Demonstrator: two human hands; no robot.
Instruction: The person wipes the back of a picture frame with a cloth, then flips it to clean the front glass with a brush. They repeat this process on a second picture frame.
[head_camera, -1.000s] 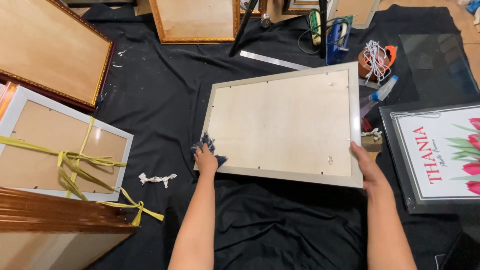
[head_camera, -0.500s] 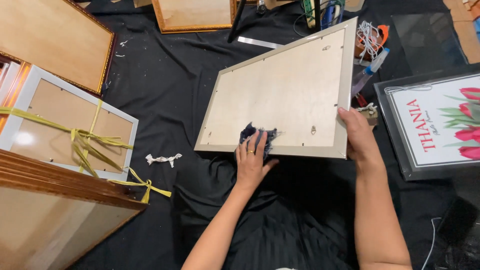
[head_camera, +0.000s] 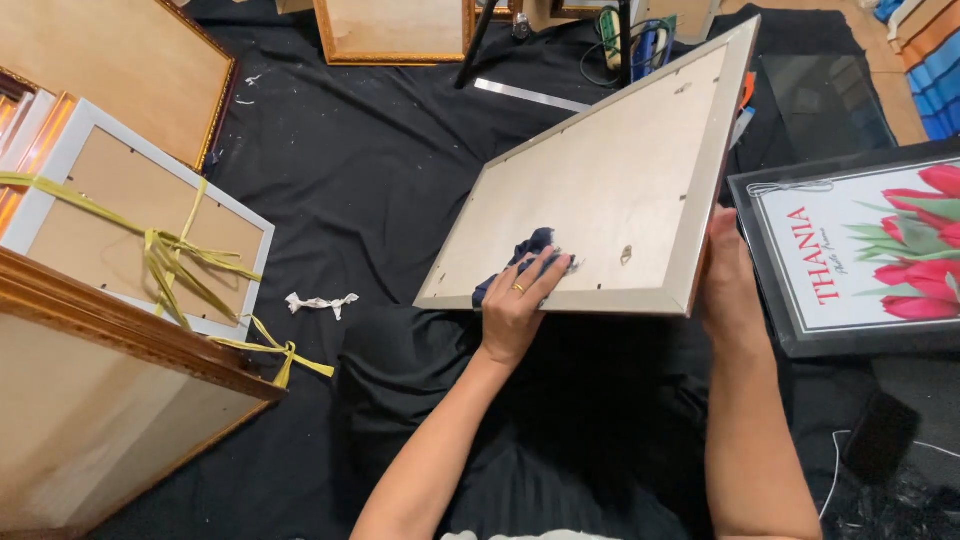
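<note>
Silver frame (head_camera: 610, 190) btwn both grips

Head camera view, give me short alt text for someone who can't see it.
A person tilts up a silver picture frame, back side showing, right hand gripping its edge while the left hand presses a dark cloth against it, over a black sheet.

Both forearms reach forward; the left hand (head_camera: 515, 310) presses with curled, ringed fingers, the right hand (head_camera: 728, 280) apparently clamps edgewise.
</note>
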